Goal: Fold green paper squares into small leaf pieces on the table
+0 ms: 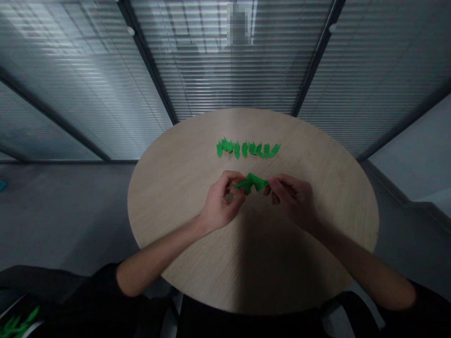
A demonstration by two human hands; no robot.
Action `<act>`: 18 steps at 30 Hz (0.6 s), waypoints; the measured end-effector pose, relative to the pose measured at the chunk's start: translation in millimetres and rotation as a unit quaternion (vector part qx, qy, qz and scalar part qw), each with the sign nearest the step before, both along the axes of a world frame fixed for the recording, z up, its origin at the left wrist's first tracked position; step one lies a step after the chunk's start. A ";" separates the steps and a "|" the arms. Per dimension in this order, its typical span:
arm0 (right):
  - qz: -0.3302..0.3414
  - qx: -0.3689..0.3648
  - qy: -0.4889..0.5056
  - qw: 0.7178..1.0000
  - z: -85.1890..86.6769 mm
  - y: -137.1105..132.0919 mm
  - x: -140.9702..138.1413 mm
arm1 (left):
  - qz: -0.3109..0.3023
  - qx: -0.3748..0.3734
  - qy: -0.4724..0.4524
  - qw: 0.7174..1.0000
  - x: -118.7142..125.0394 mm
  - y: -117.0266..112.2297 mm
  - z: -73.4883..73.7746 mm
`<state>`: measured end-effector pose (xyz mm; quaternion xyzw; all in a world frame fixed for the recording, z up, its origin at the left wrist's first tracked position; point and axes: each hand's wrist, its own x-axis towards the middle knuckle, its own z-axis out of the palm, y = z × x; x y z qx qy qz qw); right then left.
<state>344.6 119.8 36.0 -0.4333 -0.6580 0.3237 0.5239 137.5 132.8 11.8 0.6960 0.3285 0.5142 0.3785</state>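
Both hands are working over the middle of the round worktop, and a thin green piece is stretching between them, its middle rising into a peak with a small notch underneath. The left hand is gripping the piece's left end, thumb and fingers curling around it, while the right hand is pinching the opposite end between thumb and fingertips. Holding it from both ends is probably keeping the limp-looking material steady and letting each side be bent or turned separately. Just beyond the hands, a row of small green pieces is lying across the worktop, most with pointed tips facing away; that spot is seemingly keeping them in sight and reach yet out of the fingers' way. At the lower left, more green pieces are sitting low beside the person, perhaps to be within easy reach of the left arm. A dark shadow is falling across the near worktop, and blinds are covering the glass beyond.
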 end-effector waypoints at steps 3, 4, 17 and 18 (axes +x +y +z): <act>-0.007 0.013 -0.020 1.000 -0.6 -0.2 0.1 | -0.001 0.005 -0.007 1.000 -0.1 0.1 0.3; -0.009 0.015 -0.026 1.000 -0.7 -0.4 0.1 | 0.000 0.005 -0.009 1.000 0.0 0.0 0.8; 0.013 0.098 -0.063 0.993 -6.5 2.0 1.4 | 0.015 0.002 0.005 1.000 -0.1 -1.2 3.9; 0.019 0.121 -0.070 0.990 -7.5 2.4 1.4 | 0.015 0.005 0.009 1.000 -0.2 -1.4 3.7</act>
